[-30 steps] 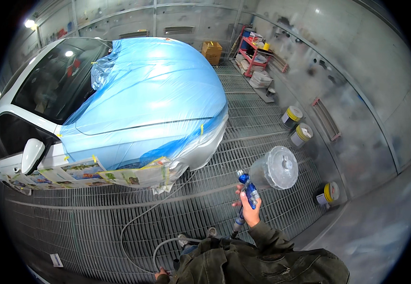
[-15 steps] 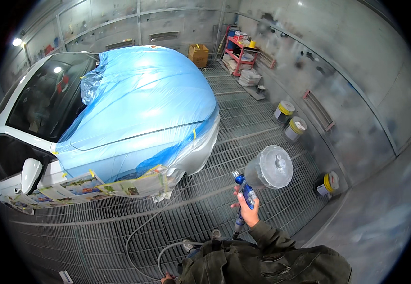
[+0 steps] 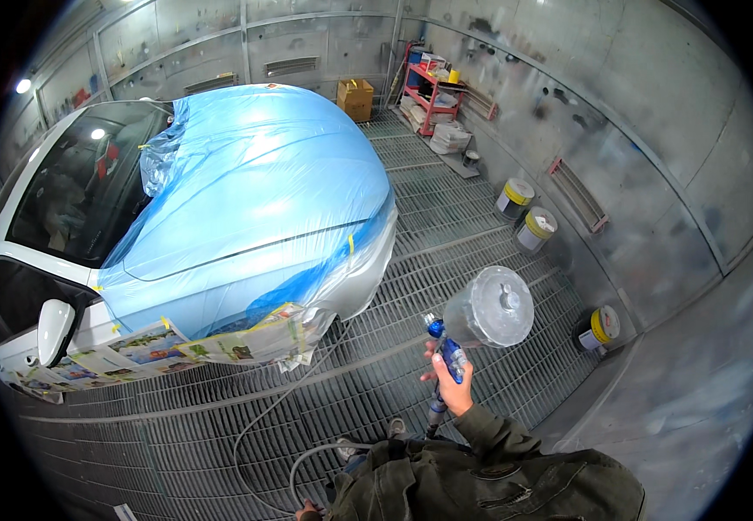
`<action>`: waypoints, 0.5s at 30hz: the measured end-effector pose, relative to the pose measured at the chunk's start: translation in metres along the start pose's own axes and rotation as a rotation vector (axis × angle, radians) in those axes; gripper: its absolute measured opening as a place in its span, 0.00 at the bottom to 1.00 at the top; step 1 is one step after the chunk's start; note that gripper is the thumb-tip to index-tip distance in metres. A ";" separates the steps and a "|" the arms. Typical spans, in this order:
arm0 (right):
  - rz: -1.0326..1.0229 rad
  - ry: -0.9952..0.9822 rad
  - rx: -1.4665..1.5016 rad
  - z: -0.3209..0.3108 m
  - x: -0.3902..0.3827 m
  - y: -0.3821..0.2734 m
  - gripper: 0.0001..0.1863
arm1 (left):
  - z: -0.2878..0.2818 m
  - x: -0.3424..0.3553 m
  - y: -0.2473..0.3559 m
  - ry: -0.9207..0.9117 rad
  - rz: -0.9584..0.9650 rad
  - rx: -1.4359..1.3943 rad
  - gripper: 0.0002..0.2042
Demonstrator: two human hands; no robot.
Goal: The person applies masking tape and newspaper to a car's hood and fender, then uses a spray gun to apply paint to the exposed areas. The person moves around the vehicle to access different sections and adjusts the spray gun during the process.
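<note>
My right hand (image 3: 455, 386) is wrapped round the grip of a blue spray gun (image 3: 452, 358), held in front of my body with its nozzle end toward the car. A large translucent lidded paint cup (image 3: 502, 306) sits on the gun's right side. From the gun's lower end a fitting runs down toward my jacket. At the bottom edge my left hand (image 3: 309, 510) closes on a grey air hose (image 3: 296, 469); part of that hand is cut off by the frame. Ahead to the left stands a white car (image 3: 57, 334), its bonnet under blue masking film (image 3: 255, 191).
Taped newspaper (image 3: 133, 352) covers the car's lower side. The hose loops over the grated floor (image 3: 177, 434) toward the front wheel. Paint pails (image 3: 598, 328) stand along the right wall. A red cart (image 3: 435, 95) and a cardboard box (image 3: 355, 100) are at the back.
The view has turned slightly, so the car and pails sit a little further left. Both hands keep their hold, and the spray gun stays nearly in the same place.
</note>
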State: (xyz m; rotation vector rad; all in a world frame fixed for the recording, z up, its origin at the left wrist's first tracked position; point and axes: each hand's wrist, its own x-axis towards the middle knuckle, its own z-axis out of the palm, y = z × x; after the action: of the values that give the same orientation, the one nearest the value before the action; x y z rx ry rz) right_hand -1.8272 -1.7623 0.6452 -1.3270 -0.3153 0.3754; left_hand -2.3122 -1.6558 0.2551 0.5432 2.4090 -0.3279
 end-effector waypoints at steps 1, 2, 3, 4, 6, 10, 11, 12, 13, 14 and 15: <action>0.002 0.002 0.010 0.002 0.002 -0.001 0.16 | 0.000 0.001 0.003 -0.002 0.000 0.040 0.20; 0.006 0.001 0.016 0.004 0.002 -0.001 0.16 | -0.003 0.000 0.005 -0.006 -0.003 0.082 0.21; 0.014 -0.011 0.027 0.009 0.003 0.002 0.16 | -0.008 0.001 0.005 -0.006 -0.011 0.121 0.21; 0.008 -0.001 -0.007 0.009 0.001 0.007 0.16 | -0.008 -0.010 -0.004 -0.042 0.007 0.032 0.20; -0.021 0.055 -0.162 -0.010 0.002 0.006 0.16 | -0.004 -0.095 -0.009 -0.179 0.056 -0.093 0.17; -0.028 0.035 -0.094 0.010 -0.008 0.002 0.17 | -0.048 -0.022 -0.033 -0.198 0.327 0.102 0.26; -0.055 0.078 -0.126 -0.009 -0.003 0.002 0.18 | -0.030 -0.062 -0.016 -0.074 0.392 0.123 0.28; -0.084 0.086 -0.155 -0.024 0.005 0.003 0.18 | -0.033 -0.099 0.007 -0.179 0.382 0.127 0.26; -0.059 0.073 -0.144 -0.019 0.002 0.010 0.18 | -0.043 -0.083 -0.013 -0.148 0.337 0.085 0.25; -0.031 0.043 -0.148 -0.005 -0.008 0.011 0.17 | -0.046 -0.067 -0.032 -0.123 0.297 0.052 0.25; -0.028 0.027 -0.167 0.002 -0.012 0.007 0.17 | -0.041 -0.064 -0.044 -0.121 0.279 0.024 0.25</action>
State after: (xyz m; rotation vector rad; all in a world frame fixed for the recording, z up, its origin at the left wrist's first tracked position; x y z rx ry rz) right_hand -1.8394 -1.7644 0.6387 -1.4883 -0.3489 0.3124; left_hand -2.3088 -1.6985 0.3315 0.8350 2.1809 -0.2610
